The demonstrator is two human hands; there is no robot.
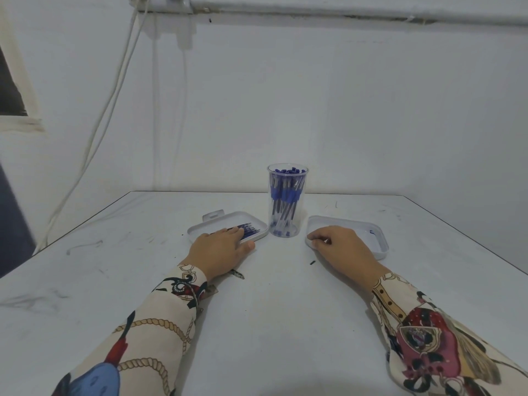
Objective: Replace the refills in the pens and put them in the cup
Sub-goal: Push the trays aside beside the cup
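Note:
A clear plastic cup full of several blue pens stands upright at the back middle of the white table. Left of it lies a white tray holding several blue refills. My left hand lies flat over the tray's near edge, its straight fingers touching the refills. Right of the cup lies a second white tray, with a small blue piece inside. My right hand rests on that tray's near left corner with its fingers curled; what they hold, if anything, is hidden.
A small dark bit lies on the table between my hands, and a small patterned object peeks out under my left wrist. White cables hang down the wall at the left.

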